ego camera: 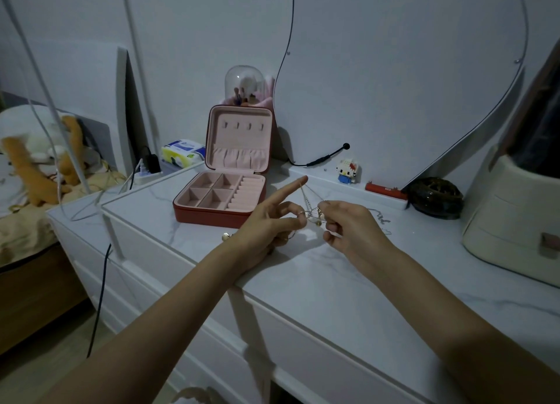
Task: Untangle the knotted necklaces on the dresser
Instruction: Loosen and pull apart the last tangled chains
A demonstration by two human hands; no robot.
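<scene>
Necklaces (313, 212) are thin pale chains bunched into one small knot, held in the air above the marble-look tabletop (318, 282), between both hands. Small round gold-toned beads or charms sit in the knot; exact count can't be read. Two fine strands run up from the knot to the left hand's extended index fingertip, taut, forming a narrow V. More chain trails right, past the right hand, onto the tabletop.

Left hand (266, 224): index finger straight and pointing up-right with chain looped over its tip, thumb and another finger pinching the knot's left side, so grip is clamped on the necklaces. Right hand (351, 228): fingers curled, fingertips pinching the knot's right side, grip likewise clamped on the chain.

Jewellery box (230, 173), red outside and pink inside, stands open just behind the left hand, compartments bare. Small block figure (348, 170) and dark round object (435, 197) sit further back to the right.
</scene>
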